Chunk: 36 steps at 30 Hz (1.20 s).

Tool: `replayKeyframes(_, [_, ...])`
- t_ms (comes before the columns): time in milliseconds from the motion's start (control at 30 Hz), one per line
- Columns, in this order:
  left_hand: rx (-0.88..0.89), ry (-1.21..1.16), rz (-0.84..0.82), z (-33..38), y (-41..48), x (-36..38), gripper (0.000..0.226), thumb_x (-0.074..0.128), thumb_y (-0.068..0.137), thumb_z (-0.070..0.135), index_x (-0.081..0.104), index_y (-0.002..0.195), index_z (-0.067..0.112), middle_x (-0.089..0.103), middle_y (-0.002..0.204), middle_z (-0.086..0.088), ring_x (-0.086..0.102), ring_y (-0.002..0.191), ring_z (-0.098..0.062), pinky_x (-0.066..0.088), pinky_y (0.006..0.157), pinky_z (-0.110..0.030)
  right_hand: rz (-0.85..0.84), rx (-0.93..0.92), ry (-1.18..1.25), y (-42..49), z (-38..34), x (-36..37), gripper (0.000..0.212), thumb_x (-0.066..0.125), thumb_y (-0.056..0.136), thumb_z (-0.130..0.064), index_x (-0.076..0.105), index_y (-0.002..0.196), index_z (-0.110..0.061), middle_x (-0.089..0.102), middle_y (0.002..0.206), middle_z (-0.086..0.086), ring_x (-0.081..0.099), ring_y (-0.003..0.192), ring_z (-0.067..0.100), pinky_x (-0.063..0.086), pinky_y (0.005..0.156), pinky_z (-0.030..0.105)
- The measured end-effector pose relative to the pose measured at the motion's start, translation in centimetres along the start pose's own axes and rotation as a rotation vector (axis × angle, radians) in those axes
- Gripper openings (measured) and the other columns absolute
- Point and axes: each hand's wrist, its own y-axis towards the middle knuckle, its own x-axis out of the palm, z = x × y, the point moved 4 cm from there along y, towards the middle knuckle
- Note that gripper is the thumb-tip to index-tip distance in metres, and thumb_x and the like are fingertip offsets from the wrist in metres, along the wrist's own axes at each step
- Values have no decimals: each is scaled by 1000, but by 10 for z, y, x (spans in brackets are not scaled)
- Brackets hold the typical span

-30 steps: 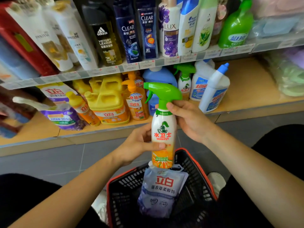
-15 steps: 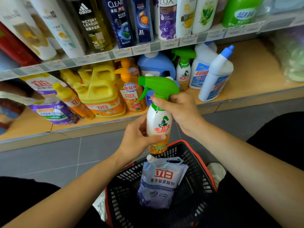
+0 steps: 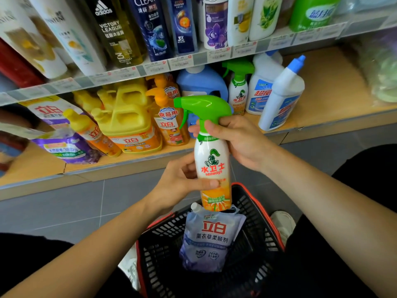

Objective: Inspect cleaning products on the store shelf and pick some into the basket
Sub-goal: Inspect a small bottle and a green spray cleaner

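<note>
Holding a spray bottle (image 3: 212, 164) upright above the basket (image 3: 261, 214), both hands grasp it. Right hand (image 3: 238, 140) grips the neck; left hand (image 3: 182, 179) wraps the body.

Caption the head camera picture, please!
The left hand and right hand hold a spray bottle over the basket with a pouch.

Basket (image 3: 261, 214) free either side of the pouch (image 3: 211, 235) (propped centrally), bare shelf board (image 3: 335, 82) right of white bottle (image 3: 281, 97)

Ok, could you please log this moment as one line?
phase: inspect | left hand: grips spray bottle body | right hand: grips its neck | bottle: upright over basket | basket: holds softener pouch
</note>
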Motion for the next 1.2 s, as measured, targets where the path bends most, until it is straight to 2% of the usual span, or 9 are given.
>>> replayKeyframes(100, [6,-32,-59,5,0,-1,50,89,65,12,73,112,16,76,111,-13,73,103,-26,58,85,-32,-196,22,62,-2,-7,-1,41,64,87,-23,64,122,-1,69,125,13,62,123,26,53,98,34])
replayKeyframes(167, [27,-28,-55,5,1,0,50,89,66,13,73,113,18,76,111,-12,73,104,-27,58,85,-32,-195,-2,94,-3,-8,-1,39,65,87,-22,65,121,-3,69,124,14,63,122,27,53,99,35])
replayKeyframes(300, [107,45,100,3,2,2,57,91,70,9,68,121,12,77,110,-7,74,103,-24,59,82,-29,96,-167,-45,-3,0,0,27,74,85,-24,72,98,0,75,103,16,70,94,21,54,79,33])
replayKeyframes(400, [158,166,251,0,2,-3,64,91,69,8,65,127,11,77,110,0,74,102,-19,60,81,-29,287,-256,-184,-5,10,0,35,77,80,-27,66,78,6,70,81,23,59,74,22,49,68,40])
replayKeyframes(567, [164,240,275,-4,2,-9,69,91,71,8,62,133,13,76,114,0,73,104,-20,60,88,-38,347,-266,-219,-5,13,4,27,82,77,-23,72,82,2,73,87,24,67,79,27,55,74,57])
replayKeyframes(667, [135,236,198,2,5,-8,72,89,75,9,57,140,14,74,120,2,70,111,-17,58,96,-41,341,-245,-150,-3,11,-3,38,79,78,-23,69,91,11,68,97,36,67,91,49,52,82,65])
replayKeyframes(833, [228,99,255,36,1,-18,54,77,77,36,65,127,20,72,124,1,65,119,-17,51,104,-39,169,-270,-317,-4,4,-8,25,78,79,-20,75,103,-14,76,106,9,70,105,28,54,96,52])
replayKeyframes(1000, [443,215,360,65,-14,-30,26,78,84,30,73,109,25,75,87,9,67,80,-11,57,74,-30,58,-361,-493,-7,0,-11,27,78,83,-9,73,107,1,74,103,16,69,103,35,52,93,56])
replayKeyframes(1200, [580,409,424,75,-28,-34,27,81,79,23,73,104,28,73,80,14,63,70,0,53,69,-16,29,-374,-523,-10,-5,-10,27,82,77,-6,75,103,-10,75,96,-4,69,96,9,52,88,28])
